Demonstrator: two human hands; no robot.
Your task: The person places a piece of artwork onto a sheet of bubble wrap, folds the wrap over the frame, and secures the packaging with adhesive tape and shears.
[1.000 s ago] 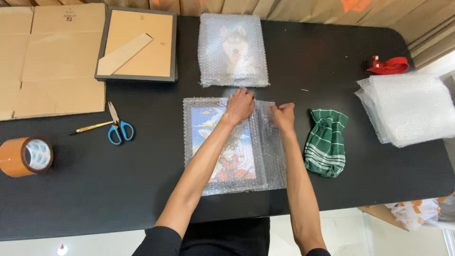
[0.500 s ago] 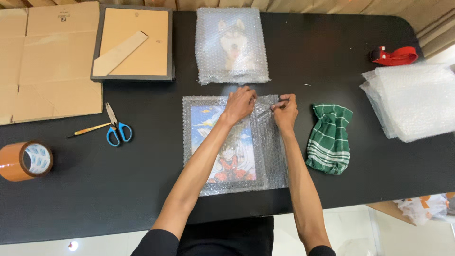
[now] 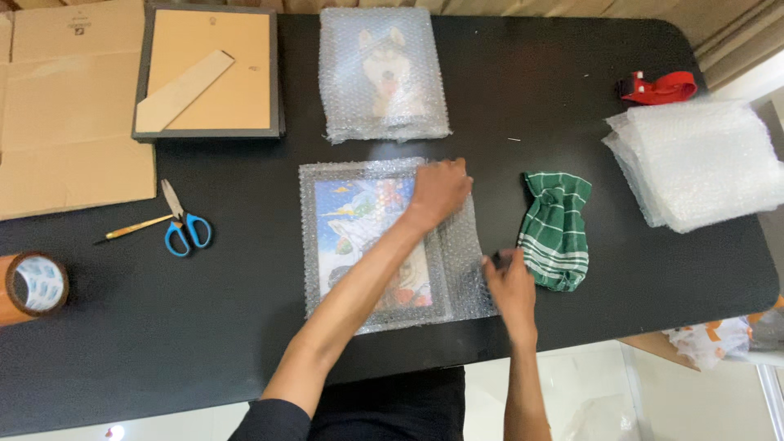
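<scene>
Change: right hand [image 3: 510,287] slid nearer, down the bubble-wrapped picture [image 3: 384,241]'s right edge, fingers pinching wrap.
Left hand [image 3: 441,192]: stays flat, fingers together.
Table [image 3: 245,327]: black, cardboard far left.

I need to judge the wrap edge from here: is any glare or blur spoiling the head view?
Head view: soft glare on the bubble wrap above the framed picture; right hand slightly motion-blurred at the wrap's right edge; left hand sharp; black table evenly lit, with a faint sheen.

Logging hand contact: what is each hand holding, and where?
Left hand presses the bubble-wrapped picture near its top right; right hand pinches the wrap's right edge.
</scene>
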